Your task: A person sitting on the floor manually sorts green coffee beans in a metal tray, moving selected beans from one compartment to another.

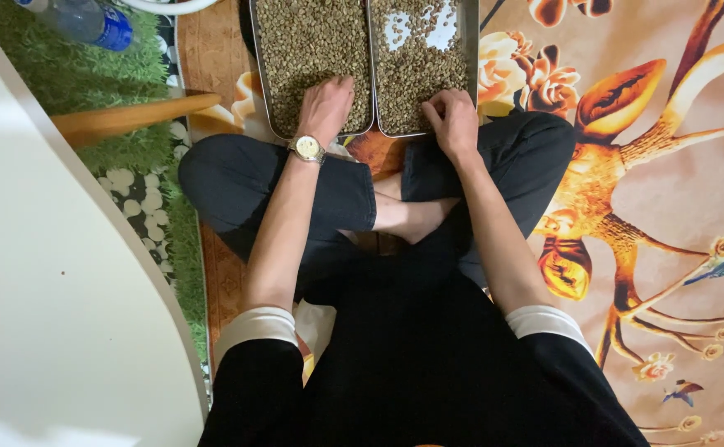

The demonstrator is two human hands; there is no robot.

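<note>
Down on the patterned rug [668, 207], the person sits cross-legged before two metal trays of small greenish beans; the left hand [326, 106] lies on the beans of the left tray [264, 74], fingers loosely curled, holding nothing I can make out; the right hand [453, 120] pinches at the right tray [471, 58], grip hidden; a careless sweep could likely scatter beans over either low rim onto the rug.

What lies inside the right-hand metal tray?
The right tray holds greenish beans, with bare metal patches near the top. The right hand covers some.
</note>
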